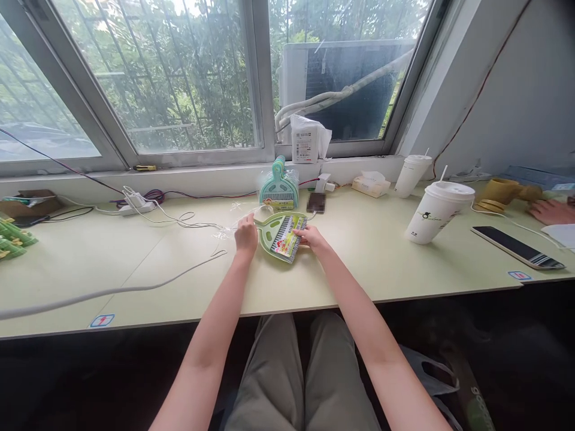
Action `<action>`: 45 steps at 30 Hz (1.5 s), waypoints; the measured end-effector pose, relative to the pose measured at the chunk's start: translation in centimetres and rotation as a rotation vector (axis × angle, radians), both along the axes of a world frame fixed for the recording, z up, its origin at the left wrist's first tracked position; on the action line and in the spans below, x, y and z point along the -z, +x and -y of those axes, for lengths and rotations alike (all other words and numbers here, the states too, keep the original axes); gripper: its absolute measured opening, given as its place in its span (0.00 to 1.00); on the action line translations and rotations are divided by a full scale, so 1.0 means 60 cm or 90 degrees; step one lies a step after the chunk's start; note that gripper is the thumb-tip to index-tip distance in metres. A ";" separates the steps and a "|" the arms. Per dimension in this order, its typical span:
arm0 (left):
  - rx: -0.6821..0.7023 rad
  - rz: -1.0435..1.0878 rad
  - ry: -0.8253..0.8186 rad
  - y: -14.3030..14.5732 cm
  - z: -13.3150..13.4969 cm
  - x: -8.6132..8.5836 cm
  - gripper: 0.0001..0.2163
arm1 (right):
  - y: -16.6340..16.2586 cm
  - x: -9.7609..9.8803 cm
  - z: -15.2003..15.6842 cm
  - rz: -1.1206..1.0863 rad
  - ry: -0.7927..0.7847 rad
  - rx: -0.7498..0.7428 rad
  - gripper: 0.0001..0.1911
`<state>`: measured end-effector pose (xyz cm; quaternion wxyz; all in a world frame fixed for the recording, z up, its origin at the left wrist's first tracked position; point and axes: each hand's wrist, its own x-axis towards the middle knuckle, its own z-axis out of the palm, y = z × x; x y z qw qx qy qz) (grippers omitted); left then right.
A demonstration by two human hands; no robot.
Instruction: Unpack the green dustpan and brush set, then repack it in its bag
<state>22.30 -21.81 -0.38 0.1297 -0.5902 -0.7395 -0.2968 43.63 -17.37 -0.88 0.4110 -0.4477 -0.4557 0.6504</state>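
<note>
A light green mini dustpan with a brush and a colourful label (279, 236) lies flat on the pale table (359, 257) in front of me. My left hand (245, 234) grips its handle end on the left. My right hand (312, 238) holds its right edge by the label. Just behind it a teal dustpan and brush set (279, 190) stands upright in clear wrapping against the window ledge. A piece of clear plastic wrap (224, 230) lies just left of my left hand.
A dark phone (316, 202) and white charger (322, 182) lie behind the pans. Two white lidded cups (436, 211) (411, 175) stand right, with a tissue pack (371, 184) and another phone (516, 246). Another person's hand (550, 211) rests far right. Cables and a power strip (135, 206) lie left.
</note>
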 end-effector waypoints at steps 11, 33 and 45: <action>0.036 0.092 -0.003 -0.001 -0.002 -0.003 0.25 | 0.005 -0.002 -0.004 -0.045 -0.036 0.114 0.09; 0.141 0.497 0.378 0.054 0.020 -0.030 0.40 | -0.008 0.002 -0.003 -0.244 0.147 0.126 0.19; 0.518 0.979 -0.149 0.074 0.014 -0.019 0.29 | -0.017 -0.001 0.003 -0.236 0.148 0.173 0.15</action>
